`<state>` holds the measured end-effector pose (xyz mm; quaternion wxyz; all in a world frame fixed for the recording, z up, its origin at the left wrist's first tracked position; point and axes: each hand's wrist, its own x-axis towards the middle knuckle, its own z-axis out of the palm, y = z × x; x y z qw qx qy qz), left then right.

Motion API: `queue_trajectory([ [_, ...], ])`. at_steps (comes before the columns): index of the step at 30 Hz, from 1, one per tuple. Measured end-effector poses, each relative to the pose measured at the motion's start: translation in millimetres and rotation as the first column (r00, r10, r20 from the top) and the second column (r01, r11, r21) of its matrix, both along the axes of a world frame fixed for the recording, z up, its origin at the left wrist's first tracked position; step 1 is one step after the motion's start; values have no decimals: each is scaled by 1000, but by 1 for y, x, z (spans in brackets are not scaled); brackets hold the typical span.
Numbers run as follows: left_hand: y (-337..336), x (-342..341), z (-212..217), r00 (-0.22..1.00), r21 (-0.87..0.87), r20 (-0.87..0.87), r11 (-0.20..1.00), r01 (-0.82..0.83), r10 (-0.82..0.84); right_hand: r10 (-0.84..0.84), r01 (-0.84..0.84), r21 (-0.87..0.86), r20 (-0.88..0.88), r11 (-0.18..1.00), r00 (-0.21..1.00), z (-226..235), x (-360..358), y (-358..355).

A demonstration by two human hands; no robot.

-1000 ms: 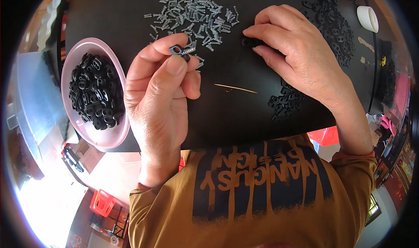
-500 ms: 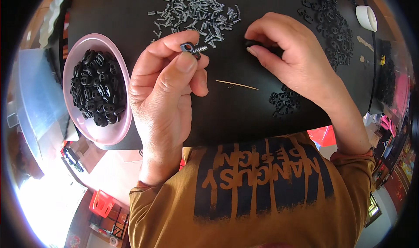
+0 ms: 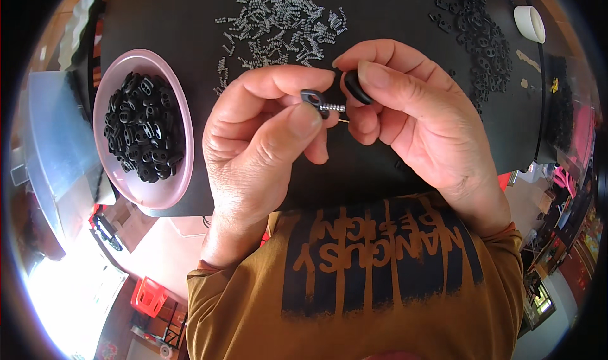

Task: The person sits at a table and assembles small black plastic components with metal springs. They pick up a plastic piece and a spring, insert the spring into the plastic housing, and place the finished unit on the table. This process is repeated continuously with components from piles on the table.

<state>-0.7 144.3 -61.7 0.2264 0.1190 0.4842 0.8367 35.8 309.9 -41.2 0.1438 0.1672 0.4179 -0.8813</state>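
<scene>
My left hand [image 3: 266, 144] pinches a small black plastic piece with a short metal spring [image 3: 322, 102] sticking out of it, thumb and forefinger closed on it. My right hand [image 3: 411, 113] holds a second black oval piece [image 3: 356, 87] between thumb and forefinger, right beside the spring's free end. Both hands meet above the black table [image 3: 158, 11], close to my chest. A thin pale stick lies on the table, mostly hidden under my fingers.
A pink bowl [image 3: 166, 195] with several black plastic pieces stands at the left. A heap of small grey springs [image 3: 278, 24] lies at the back middle. Loose black pieces [image 3: 478, 37] spread at the back right, near a white cup [image 3: 529, 23].
My right hand has lifted off the table with a black piece and come to the left hand. The left hand has risen slightly, still holding its piece with the spring.
</scene>
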Motion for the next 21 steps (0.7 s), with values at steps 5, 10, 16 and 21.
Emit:
queue_trajectory([
  [5, 1, 2, 7, 989, 20, 146, 1000, -24, 21, 10, -9, 23, -32, 1000, 999, 2, 0, -6],
  [10, 2, 1, 4, 989, 115, 149, 993, -2, -15, 75, -66, 60, -170, 996, 983, -3, 3, -5],
  [16, 3, 1, 4, 986, 105, 169, 994, -7, -10, 28, -30, -8, -165, 1000, 986, -5, 4, -9],
  [21, 2, 0, 2, 977, 137, 215, 990, -22, -8, 79, -66, 68, -195, 995, 978, -5, 5, -3],
])
